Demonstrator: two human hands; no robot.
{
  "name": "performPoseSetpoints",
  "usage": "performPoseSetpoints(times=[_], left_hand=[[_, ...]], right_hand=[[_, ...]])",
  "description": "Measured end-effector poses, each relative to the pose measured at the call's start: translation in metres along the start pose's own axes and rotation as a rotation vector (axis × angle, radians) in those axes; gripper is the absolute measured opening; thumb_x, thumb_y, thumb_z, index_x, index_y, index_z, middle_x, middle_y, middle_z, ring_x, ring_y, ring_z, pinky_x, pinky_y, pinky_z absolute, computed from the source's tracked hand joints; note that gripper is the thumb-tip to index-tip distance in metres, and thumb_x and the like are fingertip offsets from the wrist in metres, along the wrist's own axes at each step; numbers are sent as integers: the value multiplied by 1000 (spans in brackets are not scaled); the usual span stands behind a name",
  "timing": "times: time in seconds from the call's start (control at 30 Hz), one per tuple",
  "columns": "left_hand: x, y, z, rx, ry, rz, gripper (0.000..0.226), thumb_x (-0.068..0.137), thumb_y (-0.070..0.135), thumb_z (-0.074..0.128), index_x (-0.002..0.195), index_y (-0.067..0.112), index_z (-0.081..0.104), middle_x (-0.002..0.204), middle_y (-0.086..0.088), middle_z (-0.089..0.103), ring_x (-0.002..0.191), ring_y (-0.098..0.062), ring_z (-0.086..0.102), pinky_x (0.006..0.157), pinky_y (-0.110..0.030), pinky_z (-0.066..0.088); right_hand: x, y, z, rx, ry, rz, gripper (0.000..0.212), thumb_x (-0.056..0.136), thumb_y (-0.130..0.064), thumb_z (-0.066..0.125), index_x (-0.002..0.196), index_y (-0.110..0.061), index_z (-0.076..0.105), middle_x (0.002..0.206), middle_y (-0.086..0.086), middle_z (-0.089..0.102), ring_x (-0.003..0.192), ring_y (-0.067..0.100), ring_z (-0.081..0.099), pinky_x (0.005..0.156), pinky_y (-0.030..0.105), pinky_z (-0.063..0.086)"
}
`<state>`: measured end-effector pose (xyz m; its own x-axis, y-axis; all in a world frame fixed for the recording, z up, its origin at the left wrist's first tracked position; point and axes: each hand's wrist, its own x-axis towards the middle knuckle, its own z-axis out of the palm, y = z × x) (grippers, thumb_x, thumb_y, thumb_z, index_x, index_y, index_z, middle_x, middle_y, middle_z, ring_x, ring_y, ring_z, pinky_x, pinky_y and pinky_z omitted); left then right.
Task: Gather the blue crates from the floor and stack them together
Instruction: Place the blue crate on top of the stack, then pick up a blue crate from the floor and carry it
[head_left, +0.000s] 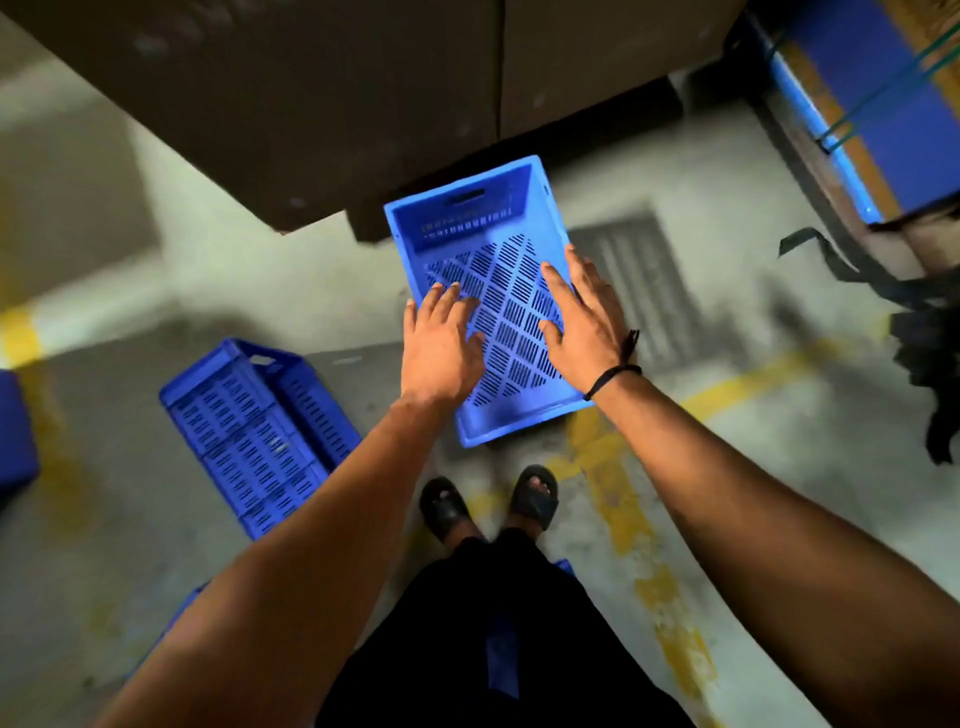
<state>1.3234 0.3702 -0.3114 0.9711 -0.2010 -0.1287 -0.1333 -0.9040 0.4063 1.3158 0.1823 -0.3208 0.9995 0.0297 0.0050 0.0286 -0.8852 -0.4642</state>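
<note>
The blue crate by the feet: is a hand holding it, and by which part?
Nothing is held. The left hand and the right hand are spread open and flat over the blue crate, gripping no rim.

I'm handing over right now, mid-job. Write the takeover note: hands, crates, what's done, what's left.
Left hand: open, fingers spread, over the near-left part of the upright crate.
Right hand: open, over that crate's right side. Neither hand grips it; I cannot tell whether they touch it.
Upright crate: on the floor ahead of the feet, open side up, empty.
Second crate: on the floor to the left, apart, slotted base showing.
Blue shape at the left edge: too cut off to name.
Done: no stack in view.
Left: grip the upright crate, bring the crates together, stack them.
</note>
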Motion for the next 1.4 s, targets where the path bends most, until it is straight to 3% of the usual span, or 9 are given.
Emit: performPoseSetpoints(times=[0.2,0.37,0.63,0.87,1.1,1.3,1.4], left_hand=[[-30,-33,-38,-4,-14,-56,47,88,27,54,133,18,48,150,-8,36,143,-26,24,117,-46,11],[-71,-80,-72,-14,53,-160,47,87,24,54,133,16,48,150,-10,37,143,-26,24,118,-46,12],[-127,-152,-84,-53,119,-434,50,86,21,57,134,14,47,151,-9,35,144,-26,22,119,-43,12],[-142,-198,-39,-40,56,-574,52,91,26,52,140,14,41,153,-10,30,145,-25,18,119,-40,9],[-145,-246,7,-32,15,-645,56,89,24,54,142,11,38,153,-13,31,143,-29,22,118,-42,14],[-137,-327,96,36,-54,-675,65,93,35,47,147,6,24,156,-15,21,145,-29,14,119,-42,11],[-136,-361,142,53,-82,-723,74,94,45,42,149,5,13,158,-15,10,147,-29,5,119,-42,8]], right_hand=[[-11,-53,1,21,-19,-52,65,80,-14,66,139,-12,41,153,15,26,140,33,30,110,51,31],[-18,-104,20,29,-103,-120,67,77,-14,68,139,-13,42,153,15,27,135,37,36,109,48,34],[-17,-185,59,99,-253,-268,66,80,-18,65,140,-16,40,155,13,23,139,30,31,112,43,32],[-5,-198,131,63,-443,-308,65,85,-22,60,144,-24,32,158,2,13,141,23,27,115,35,27],[-6,-204,209,139,-542,-272,66,84,-19,62,143,-23,33,158,1,15,137,22,36,107,34,40],[-14,-203,335,141,-629,-216,61,88,-20,57,144,-23,31,158,0,15,140,16,28,109,24,28],[-22,-208,400,239,-679,-167,58,89,-21,57,142,-22,35,154,0,27,135,18,38,109,27,31]])
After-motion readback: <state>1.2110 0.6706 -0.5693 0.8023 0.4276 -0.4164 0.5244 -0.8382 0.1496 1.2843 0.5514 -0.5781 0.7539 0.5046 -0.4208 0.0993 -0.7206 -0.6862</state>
